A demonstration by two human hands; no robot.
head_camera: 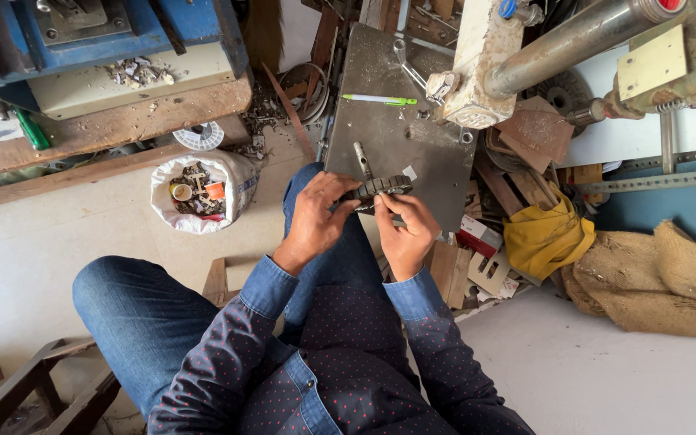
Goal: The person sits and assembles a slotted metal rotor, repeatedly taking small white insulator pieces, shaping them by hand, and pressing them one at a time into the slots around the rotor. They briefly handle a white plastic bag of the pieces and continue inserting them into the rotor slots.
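Note:
I sit with both hands raised over my knee, gripping one dark, flat, ribbed metal part between them. My left hand holds its left end with fingers curled around it. My right hand pinches its right end from below. The part hovers just in front of a grey steel plate, from which a short metal pin sticks up. A green and white pen lies on the far part of that plate.
A white sack of small scrap pieces stands on the floor at left. A machine with a thick steel shaft overhangs the plate at right. Yellow cloth, burlap and wood offcuts pile up at right. A wooden bench runs upper left.

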